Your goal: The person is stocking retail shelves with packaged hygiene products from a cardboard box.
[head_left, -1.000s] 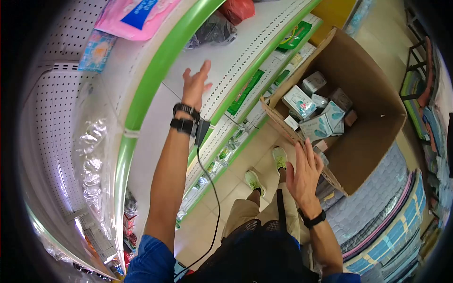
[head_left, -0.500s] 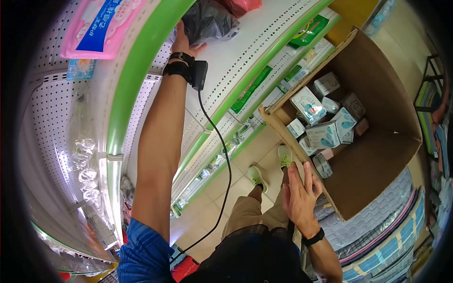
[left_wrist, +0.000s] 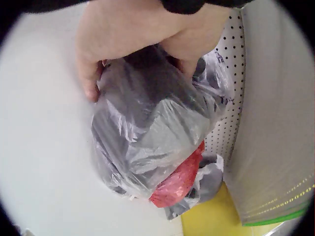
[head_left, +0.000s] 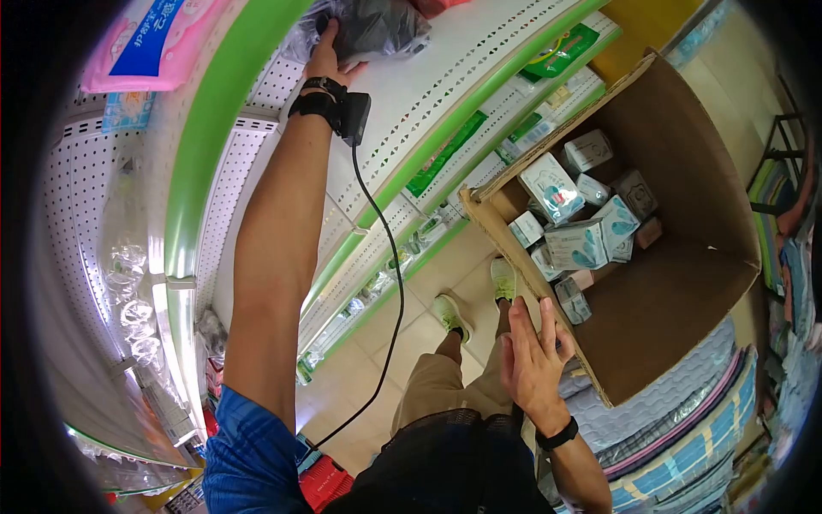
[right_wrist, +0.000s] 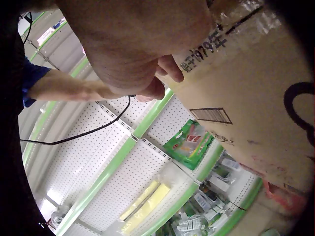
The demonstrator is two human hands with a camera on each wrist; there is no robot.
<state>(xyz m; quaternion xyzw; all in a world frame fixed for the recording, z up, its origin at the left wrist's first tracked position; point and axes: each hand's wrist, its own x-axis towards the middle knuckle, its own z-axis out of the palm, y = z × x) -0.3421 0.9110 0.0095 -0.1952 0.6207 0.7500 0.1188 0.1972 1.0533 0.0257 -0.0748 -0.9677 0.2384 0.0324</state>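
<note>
A person's left hand (head_left: 328,65) grips a grey bag (head_left: 381,30) at the top centre of the frame, thumb and fingers clamped on opposite sides of it, above a white shelf (head_left: 398,103). In the left wrist view, a red bag (left_wrist: 179,184) shows just beyond the grey plastic. Below and right of centre, the right hand (head_left: 536,364) has its fingers extended and slightly apart beside the rim of a box (head_left: 711,154); whether they touch it cannot be told. Small cartons (head_left: 575,246) lie jumbled inside. Quilts (head_left: 685,403) are stacked at lower right, and 2 shoes (head_left: 504,279) show near centre.
</note>
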